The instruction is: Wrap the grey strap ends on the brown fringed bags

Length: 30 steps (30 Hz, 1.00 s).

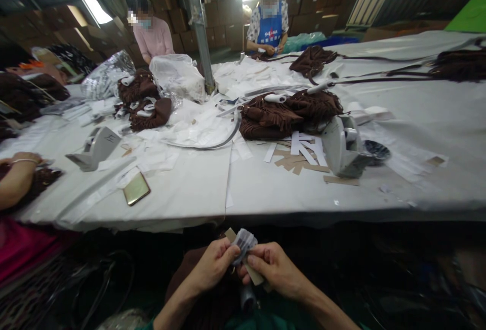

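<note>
In front of my lap, just off the table's near edge, my two hands meet around a crumpled white wrapping. My left hand is closed, its thumb pressing on the wrapping's left side. Fingers of my right hand pinch the other side. A tan cardboard strip runs slantwise behind and below the wrapping, one end by each hand. Below them a brown fabric piece lies across my lap, with a grey-white wrapped roll hanging near it. What sits inside the wrapping is hidden.
On the white table lie fringed brown bags, cardboard and paper strips, a tape dispenser, another dispenser and a phone. Two people work across the table. A co-worker's arm reaches in at left. A metal post rises mid-table.
</note>
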Each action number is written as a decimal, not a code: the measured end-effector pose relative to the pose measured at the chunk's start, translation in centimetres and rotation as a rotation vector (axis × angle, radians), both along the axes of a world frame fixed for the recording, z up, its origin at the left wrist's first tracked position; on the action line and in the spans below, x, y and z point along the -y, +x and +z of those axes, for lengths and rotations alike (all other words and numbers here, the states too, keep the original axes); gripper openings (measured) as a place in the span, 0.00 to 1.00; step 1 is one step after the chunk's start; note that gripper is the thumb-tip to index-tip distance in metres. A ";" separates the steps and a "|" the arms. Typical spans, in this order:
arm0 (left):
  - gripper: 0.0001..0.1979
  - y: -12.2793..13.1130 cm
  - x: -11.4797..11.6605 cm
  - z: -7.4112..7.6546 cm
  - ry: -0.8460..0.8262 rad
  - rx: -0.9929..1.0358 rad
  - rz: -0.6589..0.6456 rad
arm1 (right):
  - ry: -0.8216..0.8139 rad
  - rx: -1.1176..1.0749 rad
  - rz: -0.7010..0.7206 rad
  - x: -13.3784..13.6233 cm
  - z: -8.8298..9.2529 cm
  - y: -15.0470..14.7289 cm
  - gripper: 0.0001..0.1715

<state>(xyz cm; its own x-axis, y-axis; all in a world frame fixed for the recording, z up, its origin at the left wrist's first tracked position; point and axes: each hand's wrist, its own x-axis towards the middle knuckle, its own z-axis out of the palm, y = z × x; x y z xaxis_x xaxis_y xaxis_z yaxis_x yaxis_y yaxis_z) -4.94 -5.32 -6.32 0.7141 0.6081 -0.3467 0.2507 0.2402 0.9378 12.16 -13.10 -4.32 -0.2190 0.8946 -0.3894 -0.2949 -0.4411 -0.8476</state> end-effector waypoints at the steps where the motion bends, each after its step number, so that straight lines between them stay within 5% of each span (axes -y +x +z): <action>1: 0.23 0.0 0.2 0.1 0.038 -0.009 0.019 | 0.004 0.016 -0.001 0.0 0.1 0.1 0.28; 7: 0.21 -0.2 1.0 0.6 0.161 -0.050 -0.006 | 0.018 0.049 -0.044 -0.1 -0.5 0.0 0.31; 18: 0.23 -0.4 0.9 -0.3 0.070 0.010 0.048 | -0.033 0.009 -0.022 -0.2 -0.3 0.5 0.24; 22: 0.23 -0.7 0.4 -0.3 -0.049 0.115 0.029 | -0.117 -0.129 -0.021 0.4 -0.9 0.3 0.26; 30: 0.25 -1.6 0.1 -2.1 -0.169 0.148 0.207 | -0.250 -0.468 0.023 0.8 -1.3 -0.3 0.25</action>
<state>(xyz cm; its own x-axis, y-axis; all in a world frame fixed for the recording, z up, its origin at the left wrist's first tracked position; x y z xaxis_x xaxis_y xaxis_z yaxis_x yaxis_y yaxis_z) -6.58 -5.39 -8.39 0.6315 0.6884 -0.3567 0.0438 0.4276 0.9029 11.85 -13.94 -5.64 -0.4387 0.7800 -0.4462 -0.6043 -0.6236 -0.4959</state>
